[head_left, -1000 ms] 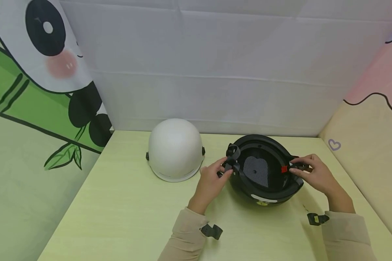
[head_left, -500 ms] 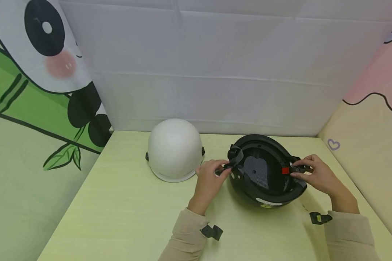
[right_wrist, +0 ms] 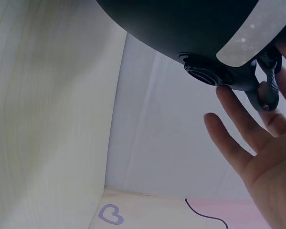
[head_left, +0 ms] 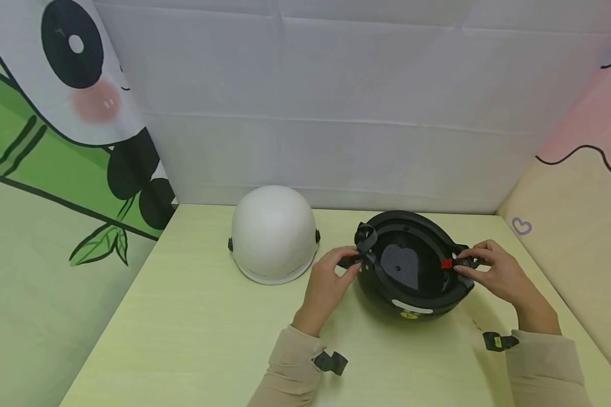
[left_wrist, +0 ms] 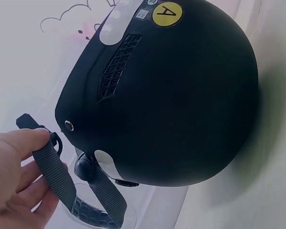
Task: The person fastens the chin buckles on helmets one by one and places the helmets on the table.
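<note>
A black helmet [head_left: 412, 297] lies upside down on the pale green table [head_left: 193, 333], its padded inside facing up. My left hand [head_left: 331, 280] pinches the grey chin strap [head_left: 365, 244] at the helmet's left rim; the left wrist view shows the strap [left_wrist: 54, 174] held in my fingers beside the black shell [left_wrist: 171, 95]. At the right rim, my right hand [head_left: 491, 271] pinches the black buckle with the red clip [head_left: 446, 263]. The right wrist view shows the helmet's underside [right_wrist: 190, 28] and the strap end [right_wrist: 269, 90] against my fingers.
A white helmet [head_left: 273, 233] sits dome up to the left of the black one, near the back wall. Fabric walls close the table on the left, back and right. Bare tabletop lies in front of my arms.
The black helmet has rocked slightly between my hands. My left hand has drawn the grey strap a little outward over the left rim; my right hand stays on the buckle.
</note>
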`<state>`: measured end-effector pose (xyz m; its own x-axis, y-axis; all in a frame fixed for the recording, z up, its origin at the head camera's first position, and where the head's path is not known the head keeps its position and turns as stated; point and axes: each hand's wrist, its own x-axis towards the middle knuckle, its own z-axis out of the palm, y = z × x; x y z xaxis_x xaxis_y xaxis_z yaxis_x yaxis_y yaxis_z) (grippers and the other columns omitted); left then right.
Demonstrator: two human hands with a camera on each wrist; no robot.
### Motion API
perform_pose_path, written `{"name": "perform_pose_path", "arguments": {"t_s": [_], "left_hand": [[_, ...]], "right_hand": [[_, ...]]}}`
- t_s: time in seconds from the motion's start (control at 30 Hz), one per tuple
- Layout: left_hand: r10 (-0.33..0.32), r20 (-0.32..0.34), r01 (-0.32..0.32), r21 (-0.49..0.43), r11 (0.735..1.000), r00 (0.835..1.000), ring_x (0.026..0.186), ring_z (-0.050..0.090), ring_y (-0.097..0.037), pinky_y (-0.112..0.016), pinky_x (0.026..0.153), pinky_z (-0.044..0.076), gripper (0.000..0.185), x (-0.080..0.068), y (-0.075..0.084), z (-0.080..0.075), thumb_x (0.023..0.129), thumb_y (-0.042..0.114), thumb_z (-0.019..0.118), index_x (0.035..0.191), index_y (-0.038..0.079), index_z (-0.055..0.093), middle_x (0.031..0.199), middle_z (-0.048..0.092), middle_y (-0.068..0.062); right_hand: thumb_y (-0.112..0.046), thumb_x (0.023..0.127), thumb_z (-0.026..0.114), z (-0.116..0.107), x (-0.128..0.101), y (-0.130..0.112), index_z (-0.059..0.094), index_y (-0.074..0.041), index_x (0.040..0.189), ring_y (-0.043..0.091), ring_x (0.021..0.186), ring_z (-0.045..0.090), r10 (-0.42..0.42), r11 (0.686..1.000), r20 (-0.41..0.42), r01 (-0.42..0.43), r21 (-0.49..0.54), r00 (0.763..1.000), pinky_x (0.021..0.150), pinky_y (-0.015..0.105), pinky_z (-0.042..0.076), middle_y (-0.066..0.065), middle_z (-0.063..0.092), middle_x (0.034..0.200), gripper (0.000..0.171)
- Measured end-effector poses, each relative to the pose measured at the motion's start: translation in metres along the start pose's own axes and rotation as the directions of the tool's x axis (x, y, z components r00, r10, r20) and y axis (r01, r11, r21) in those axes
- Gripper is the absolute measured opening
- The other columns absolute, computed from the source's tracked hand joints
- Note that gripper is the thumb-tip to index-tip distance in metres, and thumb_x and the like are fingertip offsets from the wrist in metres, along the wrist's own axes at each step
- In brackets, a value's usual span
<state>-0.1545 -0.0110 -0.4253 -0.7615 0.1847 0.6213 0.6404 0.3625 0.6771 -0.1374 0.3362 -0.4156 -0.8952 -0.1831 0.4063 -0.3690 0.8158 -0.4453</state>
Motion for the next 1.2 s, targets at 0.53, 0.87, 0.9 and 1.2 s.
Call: {"name": "perform_pose_path", "arguments": {"t_s": [0.53,0.87,0.9,1.2], "left_hand": [[-0.003,-0.01,0.003,-0.057,0.998,1.0,0.082,0.059,-0.007,-0.026,0.068,0.048,0.024,0.0,0.004,0.0,0.084,0.017,0.066,0.105,0.008,0.062,0.095,0.064,0.0],[0.048,-0.005,-0.048,-0.181,0.982,0.999,0.083,0.062,-0.012,-0.02,0.067,0.048,0.018,0.005,0.005,0.001,0.084,0.006,0.064,0.101,0.003,0.059,0.098,0.058,-0.005],[0.048,-0.004,-0.048,-0.187,0.981,0.999,0.082,0.062,-0.012,-0.02,0.065,0.048,0.018,0.005,0.005,0.001,0.084,0.006,0.064,0.101,0.003,0.059,0.097,0.058,-0.005],[0.004,0.068,0.008,-0.184,0.983,0.998,0.079,0.058,-0.009,-0.021,0.061,0.047,0.022,0.002,0.004,0.004,0.093,0.012,0.051,0.114,0.007,0.048,0.093,0.062,-0.004]], "right_hand": [[-0.015,0.072,0.077,-0.007,0.005,-0.005,0.068,-0.011,0.092,-0.003,0.093,0.044,-0.01,1.0,-0.161,0.005,-0.027,0.987,0.073,0.019,0.033,0.006,0.06,0.098,0.022],[-0.022,0.074,0.076,-0.011,0.005,-0.014,0.07,-0.011,0.097,-0.013,0.085,0.044,0.13,0.991,-0.203,-0.123,0.046,0.971,0.067,0.019,0.034,-0.019,0.061,0.092,0.026],[-0.023,0.074,0.075,-0.012,0.005,-0.015,0.07,-0.011,0.098,-0.012,0.084,0.044,0.151,0.988,-0.2,-0.142,0.06,0.968,0.066,0.02,0.034,-0.02,0.06,0.09,0.027],[-0.022,0.076,0.074,-0.009,0.007,-0.019,0.068,-0.009,0.103,-0.011,0.09,0.045,0.222,0.967,-0.186,-0.193,0.165,0.957,0.073,0.019,0.032,-0.018,0.06,0.082,0.031]]}}
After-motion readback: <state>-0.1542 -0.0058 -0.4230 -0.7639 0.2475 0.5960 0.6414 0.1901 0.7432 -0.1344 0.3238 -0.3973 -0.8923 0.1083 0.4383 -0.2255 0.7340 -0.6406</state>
